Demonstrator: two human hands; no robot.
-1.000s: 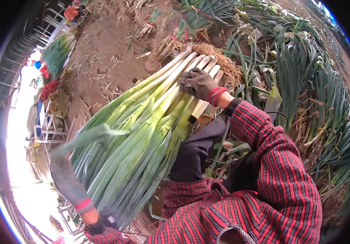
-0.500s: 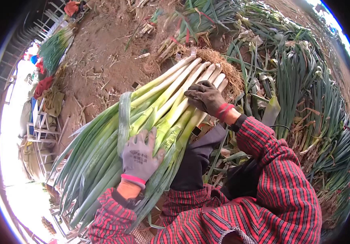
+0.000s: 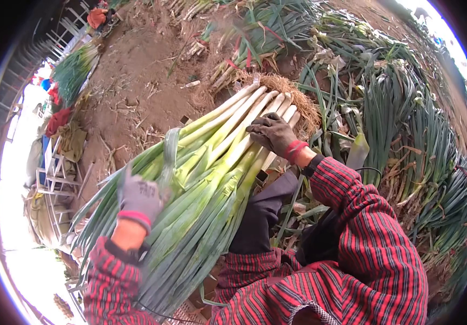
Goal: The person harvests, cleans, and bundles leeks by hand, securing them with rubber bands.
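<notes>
A big bunch of leeks (image 3: 211, 157) lies slantwise across my lap, white stems and brown roots at the upper right, green leaves spreading to the lower left. My right hand (image 3: 272, 132), in a dark glove with a red cuff, rests on the white stems, its fingers curled against them. My left hand (image 3: 140, 196), in a grey glove with a pink cuff, is over the left side of the leaves. It is blurred, with a finger stretched out and no leek seen in its grip.
More leeks (image 3: 390, 108) lie in heaps on the right, with another bundle (image 3: 260, 32) at the top. White metal frames (image 3: 54, 176) and a green bundle (image 3: 73, 70) are on the left. A person in orange (image 3: 97, 18) is at the upper left. Brown soil (image 3: 136, 70) has scattered debris.
My left hand has moved left across the leaves, away from the middle of the bunch. My right hand has stayed on the stems.
</notes>
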